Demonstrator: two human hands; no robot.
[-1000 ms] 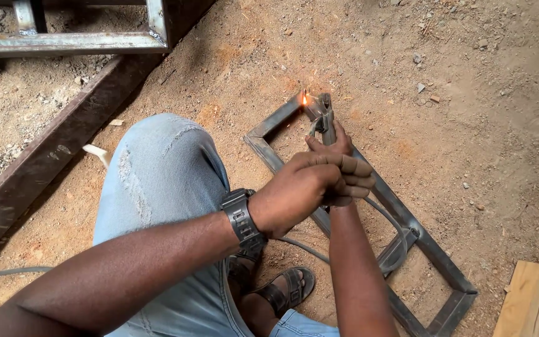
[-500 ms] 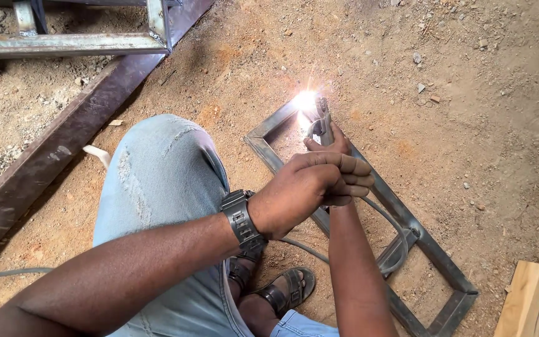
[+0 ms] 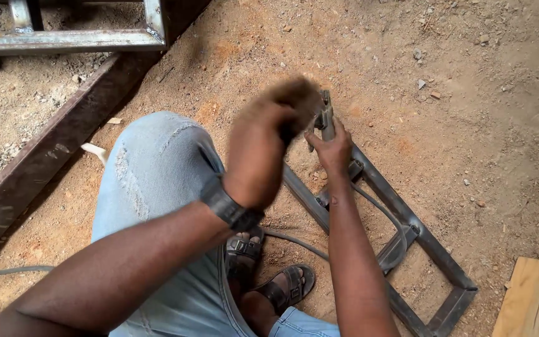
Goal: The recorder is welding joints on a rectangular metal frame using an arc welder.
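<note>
- far left there's a long rusty steel beam [image 3: 45, 168] lying on the dirt, plus a lighter metal rail [image 3: 63, 40] across the top corner. a grey cable [image 3: 7, 273] snakes out under the arm.
- left hand [image 3: 263, 143] is lifted and motion-blurred over the knee in pale jeans [image 3: 151, 181], black wristwatch [image 3: 229, 206] on it. can't tell if it's gripping anything, too smeared.
- right hand [image 3: 332, 150] is clamped on the welding electrode holder [image 3: 325, 115], tip pointing at the far corner of the flat steel frame [image 3: 407, 224], which lies on the sandy ground [image 3: 469, 93] just in front of the sandalled feet [image 3: 282, 284].
- my take on doing this step well: keep the wrist low and steady, hold the rod angle at the joint, and keep the lead clear of the frame so it doesn't drag.
- far right, a pale wooden plank [image 3: 531, 299] pokes in at the bottom corner.
- no packages, labels or signs anywhere that i can see.
</note>
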